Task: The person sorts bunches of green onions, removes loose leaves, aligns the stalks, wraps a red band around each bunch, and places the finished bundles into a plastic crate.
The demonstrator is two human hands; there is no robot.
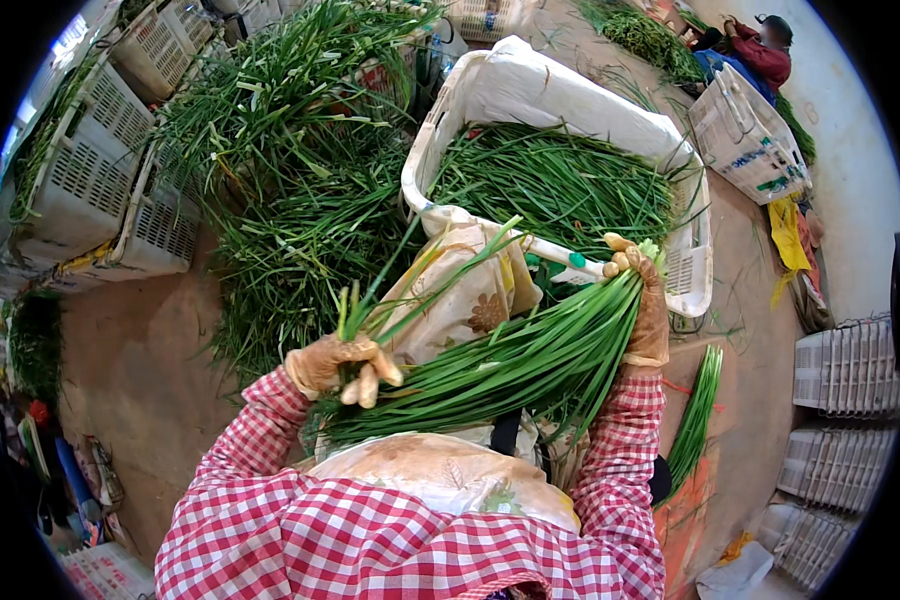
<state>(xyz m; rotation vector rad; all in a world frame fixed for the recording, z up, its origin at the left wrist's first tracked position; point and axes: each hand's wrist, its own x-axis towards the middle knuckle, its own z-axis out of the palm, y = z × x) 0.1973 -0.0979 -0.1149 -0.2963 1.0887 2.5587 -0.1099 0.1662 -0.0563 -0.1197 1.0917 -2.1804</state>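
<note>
Across my lap stretches a thick bunch of garlic chives (510,350), long and dark green with pale cut ends at the right. My right hand (648,300), in a stained glove, is closed round the bunch by those pale ends. A few separate stalks (450,275) stick up from my left hand (335,368), whose gloved fingers are curled round them beside the bunch's leafy end. Just beyond my hands stands a white plastic crate (432,195) lined with white sheeting and filled with more chives (560,180).
A large loose heap of chives (290,150) lies left of the crate. Slatted crates (95,150) stand at far left, others (840,370) at right. A small bunch (697,415) rests by my right elbow. At far right a person (765,50) sits near another crate (745,130).
</note>
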